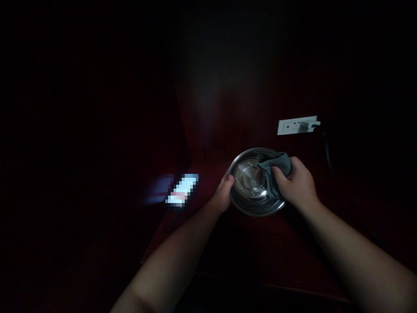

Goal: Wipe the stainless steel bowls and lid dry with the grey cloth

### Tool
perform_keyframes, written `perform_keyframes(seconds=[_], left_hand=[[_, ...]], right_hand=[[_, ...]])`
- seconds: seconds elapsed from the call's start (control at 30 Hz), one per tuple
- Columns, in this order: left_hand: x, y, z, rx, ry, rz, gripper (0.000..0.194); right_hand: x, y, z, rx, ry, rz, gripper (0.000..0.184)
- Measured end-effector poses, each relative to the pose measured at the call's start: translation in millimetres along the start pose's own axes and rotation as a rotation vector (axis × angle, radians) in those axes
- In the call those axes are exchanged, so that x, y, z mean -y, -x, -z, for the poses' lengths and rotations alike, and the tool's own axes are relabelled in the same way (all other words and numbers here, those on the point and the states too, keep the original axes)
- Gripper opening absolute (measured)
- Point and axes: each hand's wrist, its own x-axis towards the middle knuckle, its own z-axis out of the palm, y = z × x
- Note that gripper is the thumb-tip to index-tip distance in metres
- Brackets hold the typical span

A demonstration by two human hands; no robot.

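A shiny round metal bowl (pixel 249 178) is held up in front of me, its inside turned toward the camera. My left hand (pixel 224 193) grips its left rim, the thumb over the edge and the other fingers hidden behind. On the right, my right hand (pixel 297 181) is closed on a grey-green cloth (pixel 276 167), which lies over the bowl's right rim and against its inner wall. The thumb presses on the cloth; whether the fingers also grip the rim behind it cannot be seen.
Left of the bowl, a lit phone (pixel 182 190) with a blurred screen lies on a dark red surface (pixel 208 243), a thin cable near it. A white socket plate (pixel 288 127) with a plug (pixel 309 126) and hanging cord is on the wall behind. Surroundings are very dark.
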Motion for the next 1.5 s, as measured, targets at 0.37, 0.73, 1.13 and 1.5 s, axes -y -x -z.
perform_keyframes(seconds=[0.37, 0.73, 1.13, 1.5], left_hand=[[-0.2, -0.7, 1.4, -0.043, 0.001, 0.035, 0.053], [-5.8, 0.4, -1.7, -0.024, -0.012, 0.053, 0.056], [-1.7, -0.2, 1.6, -0.051, -0.055, 0.052, 0.050], [-4.6, 1.5, -2.2, -0.034, -0.048, 0.044, 0.051]], right_hand=[[2.6, 0.2, 1.8, -0.005, 0.002, 0.026, 0.020], [2.6, -0.1, 1.2, -0.009, 0.020, 0.037, 0.019], [3.3, -0.5, 2.5, -0.018, 0.025, 0.062, 0.019], [2.0, -0.8, 2.9, -0.009, 0.033, 0.042, 0.019]])
